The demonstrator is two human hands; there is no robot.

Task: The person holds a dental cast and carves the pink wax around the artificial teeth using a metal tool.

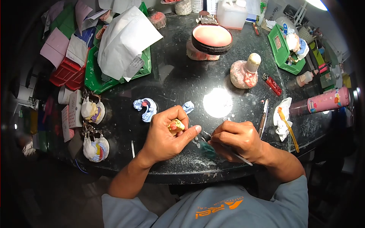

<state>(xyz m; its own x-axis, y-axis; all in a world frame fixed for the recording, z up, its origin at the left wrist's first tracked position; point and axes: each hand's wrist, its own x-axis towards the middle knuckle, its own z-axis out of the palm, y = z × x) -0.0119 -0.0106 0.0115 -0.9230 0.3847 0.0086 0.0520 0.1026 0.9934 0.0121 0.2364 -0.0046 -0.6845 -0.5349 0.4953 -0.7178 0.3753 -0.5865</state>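
My left hand is closed around a small yellow dental cast with a pinkish patch on it; its lower part is hidden by my fingers. My right hand grips a slim metal dental carving tool like a pen, its tip pointing toward the cast but apart from it. Just beyond my left hand lie a curved blue-white dental piece and a smaller blue-white piece. Beneath my right hand, a dark green patch shows on the black tabletop.
A round dish of pink material and a capped, wax-stained burner stand farther back. Right are a red lighter, a metal knife, white tissue and a pink bottle. Left are two mounted dental models and a green tray.
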